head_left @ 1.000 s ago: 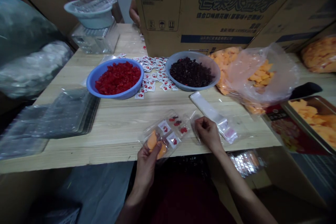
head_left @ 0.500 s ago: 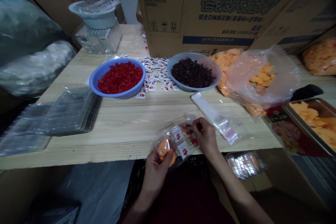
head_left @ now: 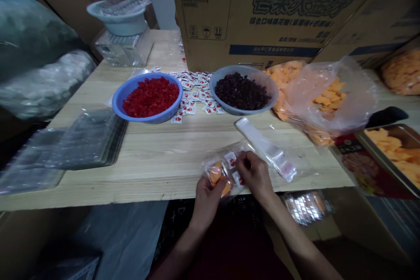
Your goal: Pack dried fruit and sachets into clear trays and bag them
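My left hand (head_left: 206, 199) grips the left end of a small clear plastic tray (head_left: 226, 173) near the table's front edge, thumb on top. Orange pieces (head_left: 215, 172) lie in the tray's left end. Farther right in it are two white packets (head_left: 231, 160) with red print. My right hand (head_left: 257, 175) is closed, thumb and fingertips pinching thin clear film at the tray's right end, which those fingers partly cover. Behind the tray, the film looks like a clear bag around it. A stack of clear bags (head_left: 262, 144) lies just beyond my right hand.
A blue basin (head_left: 114, 107) holds red pieces; a paler basin (head_left: 272, 94) holds dark ones. Small packets (head_left: 193, 96) are scattered between them. Empty clear trays (head_left: 88, 135) are stacked left. Right are a plastic bag (head_left: 357, 92) and metal tray (head_left: 364, 135) with orange pieces. Cartons (head_left: 210, 48) stand behind.
My left hand and the tray have moved right, towards my right hand. The red and dark pieces at the tray's right end are now mostly hidden by my right fingers. The bag stack has shifted slightly.
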`<state>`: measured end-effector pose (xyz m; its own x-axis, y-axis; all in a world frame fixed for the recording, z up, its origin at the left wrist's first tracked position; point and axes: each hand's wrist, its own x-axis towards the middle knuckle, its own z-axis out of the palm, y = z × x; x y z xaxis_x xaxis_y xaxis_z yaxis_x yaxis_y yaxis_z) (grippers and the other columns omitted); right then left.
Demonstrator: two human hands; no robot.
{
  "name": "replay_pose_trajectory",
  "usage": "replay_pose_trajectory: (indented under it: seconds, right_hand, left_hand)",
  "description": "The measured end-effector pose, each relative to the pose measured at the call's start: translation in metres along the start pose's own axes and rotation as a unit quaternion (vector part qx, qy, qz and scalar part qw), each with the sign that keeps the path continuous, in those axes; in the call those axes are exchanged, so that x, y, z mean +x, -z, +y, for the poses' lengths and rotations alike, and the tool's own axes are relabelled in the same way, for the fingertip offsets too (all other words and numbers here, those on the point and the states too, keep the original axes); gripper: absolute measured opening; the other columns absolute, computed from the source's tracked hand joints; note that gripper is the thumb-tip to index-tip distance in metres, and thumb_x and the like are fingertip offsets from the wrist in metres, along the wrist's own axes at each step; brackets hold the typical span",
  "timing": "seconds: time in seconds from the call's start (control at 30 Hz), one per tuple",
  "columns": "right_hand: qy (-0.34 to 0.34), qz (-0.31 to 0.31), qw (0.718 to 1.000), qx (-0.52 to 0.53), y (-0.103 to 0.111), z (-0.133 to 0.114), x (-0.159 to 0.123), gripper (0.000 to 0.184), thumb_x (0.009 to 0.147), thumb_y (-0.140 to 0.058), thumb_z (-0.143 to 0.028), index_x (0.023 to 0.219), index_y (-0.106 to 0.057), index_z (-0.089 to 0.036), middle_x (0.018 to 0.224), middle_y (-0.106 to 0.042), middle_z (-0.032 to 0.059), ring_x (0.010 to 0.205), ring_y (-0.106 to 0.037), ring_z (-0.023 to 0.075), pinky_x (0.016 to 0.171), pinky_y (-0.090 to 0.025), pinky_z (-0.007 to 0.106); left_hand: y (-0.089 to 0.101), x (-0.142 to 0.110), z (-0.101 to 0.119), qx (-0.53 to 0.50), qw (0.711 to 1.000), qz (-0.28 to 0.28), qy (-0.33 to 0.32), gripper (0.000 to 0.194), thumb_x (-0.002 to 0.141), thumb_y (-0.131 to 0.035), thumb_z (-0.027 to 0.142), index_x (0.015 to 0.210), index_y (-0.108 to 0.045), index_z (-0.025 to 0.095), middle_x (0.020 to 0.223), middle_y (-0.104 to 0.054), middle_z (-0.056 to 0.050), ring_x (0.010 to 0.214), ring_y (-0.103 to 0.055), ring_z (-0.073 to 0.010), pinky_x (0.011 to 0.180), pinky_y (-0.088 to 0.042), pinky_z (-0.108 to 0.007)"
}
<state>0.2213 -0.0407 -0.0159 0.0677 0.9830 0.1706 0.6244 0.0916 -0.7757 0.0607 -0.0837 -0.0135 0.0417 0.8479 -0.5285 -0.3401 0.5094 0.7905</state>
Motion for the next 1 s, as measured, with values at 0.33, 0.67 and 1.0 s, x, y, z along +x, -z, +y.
replay_pose_trajectory:
  seconds: [0.33, 0.67, 1.0]
  right_hand:
    - [0.017, -0.035, 0.982, -0.185, 0.035, 0.014, -0.026, 0.008, 0.094, -0.054, -0.028, 0.091, -0.055, -0.02, 0.088, -0.057, 0.0057, 0.078, -0.055, 0.0216, 0.068, -0.041, 0.032]
    - [0.004, -0.052, 0.996, -0.068, 0.028, -0.011, -0.042, 0.015, 0.097, -0.046, -0.02, 0.083, -0.052, -0.022, 0.079, -0.058, 0.003, 0.072, -0.056, 0.0191, 0.065, -0.04, 0.03]
    - [-0.032, -0.063, 0.996, 0.06, 0.014, -0.02, -0.04, 0.013, 0.092, -0.049, -0.021, 0.082, -0.057, -0.019, 0.074, -0.058, 0.0002, 0.064, -0.05, 0.014, 0.059, -0.037, 0.026]
  left_hand:
    - [-0.003, 0.01, -0.001, -0.015, 0.999, -0.039, 0.0, 0.046, 0.079, -0.075, 0.043, 0.113, -0.066, 0.013, 0.104, -0.074, -0.012, 0.089, -0.072, -0.0239, 0.076, -0.061, -0.036]
    - [-0.023, 0.005, 0.001, -0.021, 0.998, -0.036, -0.047, 0.047, 0.083, -0.071, 0.042, 0.119, -0.062, 0.012, 0.111, -0.072, -0.013, 0.099, -0.069, -0.0251, 0.084, -0.057, -0.036]
    - [-0.041, 0.027, -0.006, 0.017, 0.995, -0.052, -0.084, 0.043, 0.085, -0.068, 0.043, 0.118, -0.061, 0.016, 0.107, -0.071, -0.009, 0.1, -0.066, -0.0225, 0.089, -0.051, -0.033]
